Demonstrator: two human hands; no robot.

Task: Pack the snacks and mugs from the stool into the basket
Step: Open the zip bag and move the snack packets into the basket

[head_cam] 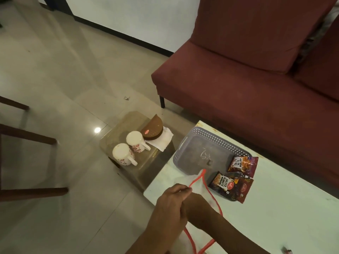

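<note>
Two white mugs with red flower prints (135, 142) (122, 155) stand on the translucent stool (126, 121), beside a brown round container (152, 132) on a white napkin. The grey perforated basket (211, 140) sits on the white table with nothing inside. Three snack packets lie at its near right: Tasty Nuts (243, 165) overlapping its corner, Salted Peanuts (222, 182), and a dark red packet (243, 189). My left hand (172, 200) pinches the red edge of a white cloth (197, 186) on the table. My right forearm (211, 217) crosses under it, and that hand is hidden.
A maroon sofa (238, 79) stands right behind the white table (275, 208). Wooden chair legs (27, 136) reach in from the left over the tiled floor. A small dark object (286, 251) lies at the table's near right edge.
</note>
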